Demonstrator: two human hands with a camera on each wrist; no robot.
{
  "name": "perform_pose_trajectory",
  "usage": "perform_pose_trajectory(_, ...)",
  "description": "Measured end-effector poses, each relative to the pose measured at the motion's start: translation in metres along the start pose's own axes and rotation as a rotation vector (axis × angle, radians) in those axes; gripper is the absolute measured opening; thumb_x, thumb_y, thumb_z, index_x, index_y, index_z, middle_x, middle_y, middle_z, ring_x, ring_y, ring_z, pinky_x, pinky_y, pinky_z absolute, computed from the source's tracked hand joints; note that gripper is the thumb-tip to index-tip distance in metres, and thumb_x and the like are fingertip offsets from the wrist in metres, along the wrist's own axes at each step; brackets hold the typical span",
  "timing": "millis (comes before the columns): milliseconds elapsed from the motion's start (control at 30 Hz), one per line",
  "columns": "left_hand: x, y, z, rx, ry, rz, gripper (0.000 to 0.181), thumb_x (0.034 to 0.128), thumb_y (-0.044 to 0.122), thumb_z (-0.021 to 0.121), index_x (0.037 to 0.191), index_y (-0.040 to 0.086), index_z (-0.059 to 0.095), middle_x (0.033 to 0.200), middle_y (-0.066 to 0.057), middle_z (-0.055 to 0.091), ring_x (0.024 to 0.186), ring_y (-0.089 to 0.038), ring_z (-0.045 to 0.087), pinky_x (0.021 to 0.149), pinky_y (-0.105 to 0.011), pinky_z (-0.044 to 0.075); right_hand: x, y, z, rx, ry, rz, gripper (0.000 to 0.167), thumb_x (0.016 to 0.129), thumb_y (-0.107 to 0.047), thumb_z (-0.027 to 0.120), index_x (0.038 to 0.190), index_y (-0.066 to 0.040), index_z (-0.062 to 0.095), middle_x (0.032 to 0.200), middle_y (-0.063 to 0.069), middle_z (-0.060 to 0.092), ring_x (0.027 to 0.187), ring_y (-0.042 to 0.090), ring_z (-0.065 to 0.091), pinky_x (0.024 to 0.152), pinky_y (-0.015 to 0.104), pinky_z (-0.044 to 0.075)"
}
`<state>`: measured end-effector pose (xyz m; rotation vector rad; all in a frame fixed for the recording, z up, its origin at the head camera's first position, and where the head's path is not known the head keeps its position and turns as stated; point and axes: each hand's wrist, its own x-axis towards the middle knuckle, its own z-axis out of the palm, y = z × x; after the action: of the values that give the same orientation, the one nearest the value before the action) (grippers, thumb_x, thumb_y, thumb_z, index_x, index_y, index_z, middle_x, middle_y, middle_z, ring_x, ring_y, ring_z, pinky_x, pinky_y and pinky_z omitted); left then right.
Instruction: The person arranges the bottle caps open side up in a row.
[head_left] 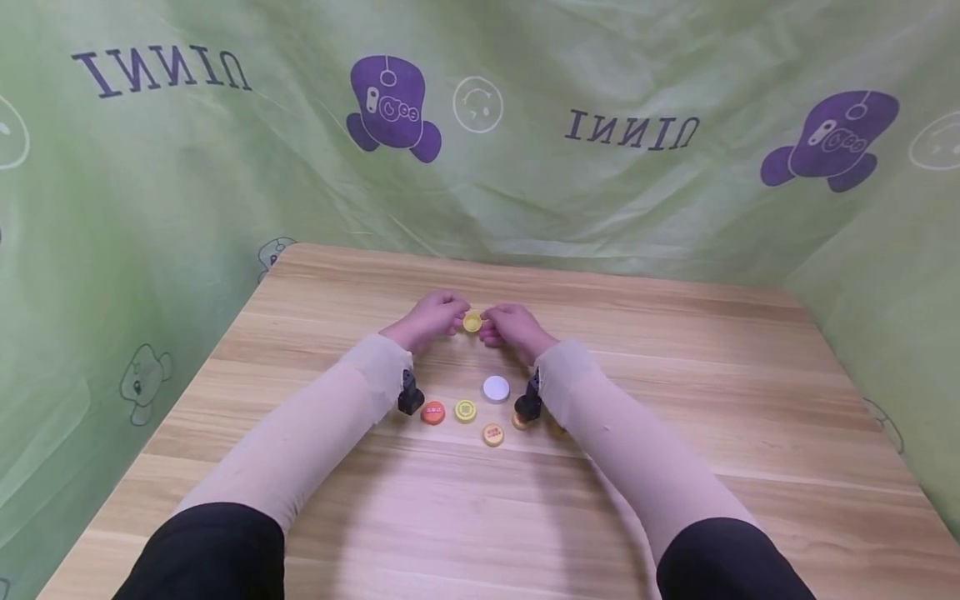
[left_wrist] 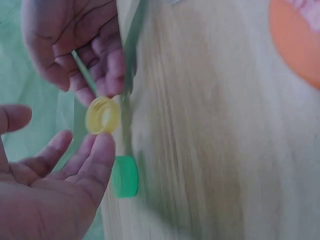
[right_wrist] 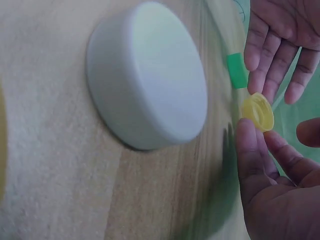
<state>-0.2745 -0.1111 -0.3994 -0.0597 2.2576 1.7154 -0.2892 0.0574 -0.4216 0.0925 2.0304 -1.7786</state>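
Observation:
Between the fingertips of both hands is a small yellow bottle cap (head_left: 472, 322), its hollow side showing in the head view. Fingertips of my left hand (head_left: 437, 314) touch it from the left, and those of my right hand (head_left: 517, 327) from the right. In the left wrist view the yellow cap (left_wrist: 103, 115) meets the left fingers, while the left thumb stands apart. The right wrist view shows the right fingers against the yellow cap (right_wrist: 258, 112), with that thumb also away from it. A green cap (left_wrist: 125, 177) lies close to the left hand, hidden in the head view.
Nearer the body on the wooden table (head_left: 712, 400) lie a white cap (head_left: 496, 389), a red-orange cap (head_left: 432, 412), a printed yellow cap (head_left: 466, 411) and an orange cap (head_left: 492, 434). The right wrist camera (head_left: 528, 405) partly covers another orange cap. A green curtain (head_left: 525, 217) hangs behind.

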Motion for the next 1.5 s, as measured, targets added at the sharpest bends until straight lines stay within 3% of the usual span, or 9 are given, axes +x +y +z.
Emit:
perform_pose_trajectory(133,0.0018,0.0008,-0.0030,0.000,-0.034,-0.032,0.040,0.1089,0.017,0.048,0.139,-0.009,0.050,0.134,-0.025,0.055,0.119,-0.033,0.057,0.102,-0.039,0.051,0.0032,0.0010,0.0023,0.015,-0.004,0.038,0.032,0.105,-0.006,0.049,0.128,0.014,0.058,0.090,0.010,0.063,0.071,0.012,0.063,0.068,0.019,0.058)
perform_pose_trajectory(300,-0.0006,0.0056,-0.0026,0.012,-0.046,-0.044,0.039,0.1085,0.017,0.049,0.136,-0.010,0.051,0.130,-0.023,0.055,0.122,-0.034,0.056,0.104,-0.041,0.050,0.0041,0.0000,0.0032,0.006,0.001,0.052,0.031,0.104,-0.006,0.051,0.126,0.014,0.058,0.089,0.010,0.064,0.069,0.011,0.064,0.066,0.018,0.058)
perform_pose_trajectory(600,0.0026,0.0043,-0.0018,0.053,-0.056,-0.037,0.037,0.1073,0.017,0.051,0.134,-0.009,0.054,0.123,-0.019,0.057,0.117,-0.031,0.056,0.104,-0.042,0.049,0.0048,-0.0002,0.0018,-0.011,-0.014,0.052,0.031,0.103,-0.005,0.052,0.127,0.015,0.059,0.088,0.009,0.062,0.070,0.011,0.062,0.067,0.018,0.057)
perform_pose_trajectory(1000,0.0054,0.0051,-0.0021,0.055,-0.062,-0.072,0.037,0.1076,0.017,0.050,0.134,-0.010,0.054,0.120,-0.018,0.054,0.111,-0.028,0.055,0.103,-0.041,0.050,0.0050,-0.0006,0.0026,-0.114,-0.014,0.029,0.028,0.103,-0.006,0.053,0.122,0.013,0.060,0.083,0.007,0.063,0.070,0.011,0.061,0.066,0.017,0.056)
perform_pose_trajectory(1300,0.0033,0.0079,-0.0071,0.061,-0.049,-0.072,0.044,0.1087,0.015,0.045,0.144,-0.011,0.047,0.141,-0.027,0.052,0.130,-0.036,0.052,0.109,-0.041,0.047,0.0061,0.0007,0.0044,-0.153,-0.011,0.010,0.025,0.103,-0.007,0.053,0.117,0.011,0.062,0.083,0.007,0.064,0.069,0.010,0.061,0.066,0.018,0.056)
perform_pose_trajectory(1500,0.0011,0.0086,-0.0089,0.058,-0.032,-0.068,0.043,0.1082,0.013,0.045,0.142,-0.012,0.049,0.141,-0.028,0.053,0.127,-0.035,0.053,0.108,-0.041,0.048,0.0046,0.0002,0.0062,-0.214,-0.016,-0.009,0.027,0.102,-0.006,0.054,0.120,0.012,0.064,0.085,0.006,0.064,0.071,0.009,0.060,0.066,0.017,0.055)
